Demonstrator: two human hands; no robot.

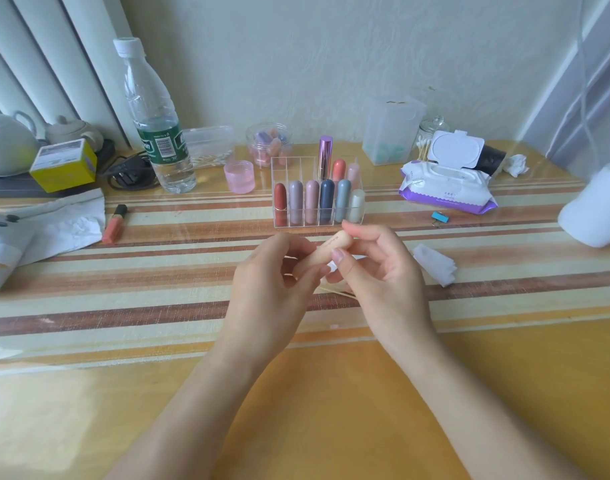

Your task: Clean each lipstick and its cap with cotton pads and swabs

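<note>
Hands — left hand [272, 271] and right hand [376, 268] — pinch peach lipstick [326, 252] between fingertips.

Mid counter [331, 410]: organizer [293, 168], lipsticks [327, 200] upright in front row and back-right slots. Left of it: small cup [239, 176], then bottle [158, 133]; jar [268, 143] behind. Far left: tissue [67, 226], tube [113, 225] at its right edge. Right: wipes pack [447, 188], clip [438, 218] just before it, folded pad [435, 265] nearer. Before organizer: left hand [272, 282] and right hand [379, 271], held lipstick [331, 249] between.

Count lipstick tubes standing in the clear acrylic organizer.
9. Front row of the clear acrylic organizer: six, red tube through pearl-white tube. Back row: metallic purple tube, coral tube, pale pink tube. More may hide behind.
</note>
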